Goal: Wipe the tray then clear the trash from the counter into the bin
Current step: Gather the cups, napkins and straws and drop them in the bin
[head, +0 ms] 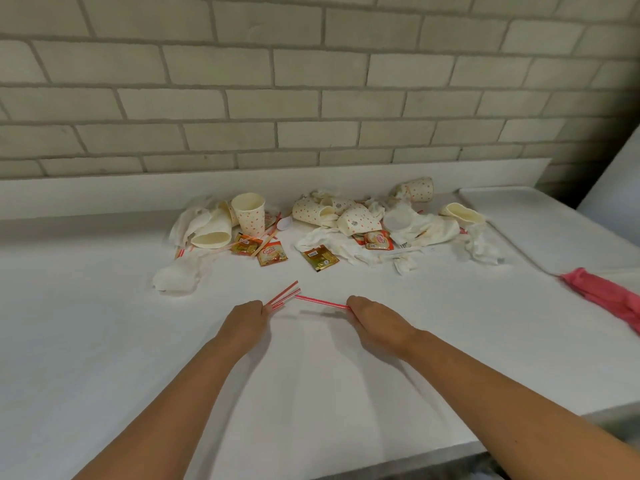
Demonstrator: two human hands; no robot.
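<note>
Straw bundle (282, 296) pinched in left hand (246, 320), single straw (322, 302) pinched by right hand (374, 318): featherlight, springy (grip mid-length, I'd judge).

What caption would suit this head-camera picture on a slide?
Left hand and right hand pinch striped straws over a white counter littered with paper cups and sachets.

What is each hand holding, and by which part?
The left hand pinches a few straws by their near ends; the right hand pinches one straw by one end.
</note>
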